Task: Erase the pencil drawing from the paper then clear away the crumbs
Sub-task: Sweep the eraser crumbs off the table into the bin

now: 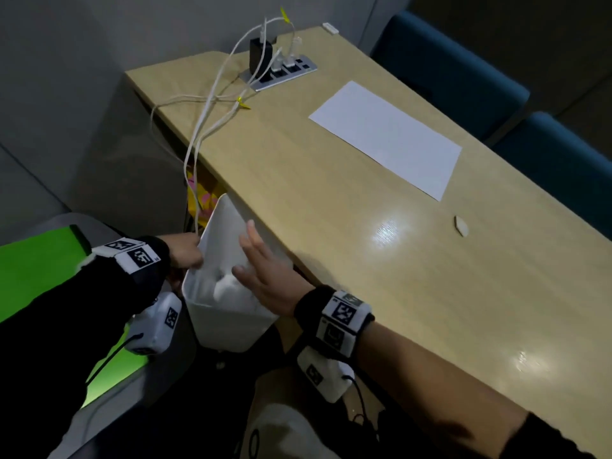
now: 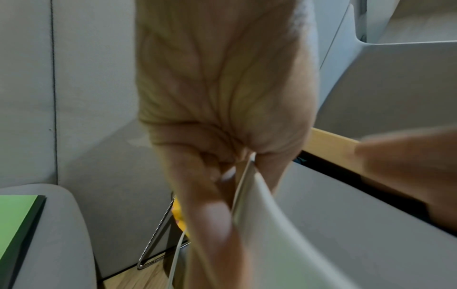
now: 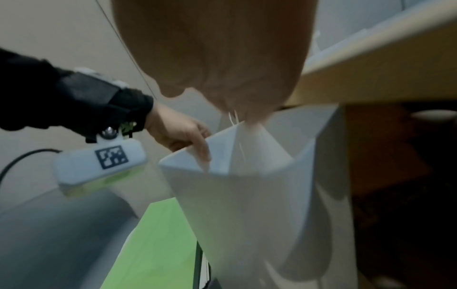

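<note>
**Sam:** What could go wrong from here?

**Me:** I hold the white bin [image 1: 225, 313] up against the bench [image 1: 364, 260] edge, tipped a bit. My left hand [image 1: 183, 250] only pinches its rim. I think the bin could slip or tip more, and then the white bits inside would spill on the floor. If the bin sinks away from the edge, crumbs I sweep could drop into the gap and miss it.

**Sam:** Anything else?

**Me:** The white cables [image 1: 198, 144] hang down just past my left hand, right by the bin. I could snag them when I move the bin.

**Sam:** How are your hands?

**Me:** My left hand is closed on the bin's rim, thumb on one side of the wall and fingers on the other. My right hand [image 1: 265, 276] is wide and flat, fingers straight. It holds nothing. It hangs over the bin's mouth, by the bench edge. I cannot tell if it touches the rim.

**Sam:** Where is the paper?

**Me:** The paper [image 1: 387, 137] lies flat on the bench, far out past my right hand. It looks clean from here. A small pale thing, maybe the eraser [image 1: 461, 225], lies near it, closer to me. I see no crumbs, but they would be too small to see.
</note>
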A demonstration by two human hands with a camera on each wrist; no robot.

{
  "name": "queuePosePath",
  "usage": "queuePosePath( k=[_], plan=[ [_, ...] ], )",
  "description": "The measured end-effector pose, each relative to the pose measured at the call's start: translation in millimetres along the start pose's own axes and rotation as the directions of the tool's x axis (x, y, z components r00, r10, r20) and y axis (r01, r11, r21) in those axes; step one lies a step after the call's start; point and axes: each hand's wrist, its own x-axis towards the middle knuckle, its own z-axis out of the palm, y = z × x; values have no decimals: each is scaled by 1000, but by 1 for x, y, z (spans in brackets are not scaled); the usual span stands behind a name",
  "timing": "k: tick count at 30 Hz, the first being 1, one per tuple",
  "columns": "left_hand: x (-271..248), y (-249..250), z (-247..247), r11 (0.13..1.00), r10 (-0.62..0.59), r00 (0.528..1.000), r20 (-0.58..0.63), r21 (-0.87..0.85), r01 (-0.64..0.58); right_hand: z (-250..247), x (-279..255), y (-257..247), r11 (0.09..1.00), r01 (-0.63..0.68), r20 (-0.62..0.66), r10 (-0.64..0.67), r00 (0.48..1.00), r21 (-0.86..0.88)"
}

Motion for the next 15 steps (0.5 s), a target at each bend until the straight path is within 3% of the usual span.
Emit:
queuePosePath(
  k=[2,3,6,8,10,11,13,15],
  plan=[
    [0,0,3,1000,3,1000,-19,24,-2,-9,-11,13,998,36,-198,-47,979,-59],
    [1,-1,5,1000,4,1000,-19,26,-4,-15,-14,23,995,-26,-271,-1,963,-97],
    [3,0,12,999,11,1000,-5,49,-11,-23,-16,44,930,-367,-377,327,866,-36],
    [2,1,15,997,14,1000,9,72,-14,-11,-13,44,888,-436,-397,350,848,-148],
    [0,4,17,996,15,1000,12,92,-16,5,-8,34,910,-312,-372,199,907,-274],
    [-1,6,18,994,19,1000,5,104,-19,10,-5,27,948,-209,-330,123,936,-240],
    [-3,9,20,990,32,999,-12,139,-30,12,-5,15,999,-47,-267,43,963,-12],
    [-3,11,22,986,44,999,1,158,-44,9,-15,15,989,31,-377,27,926,146]
  ],
)
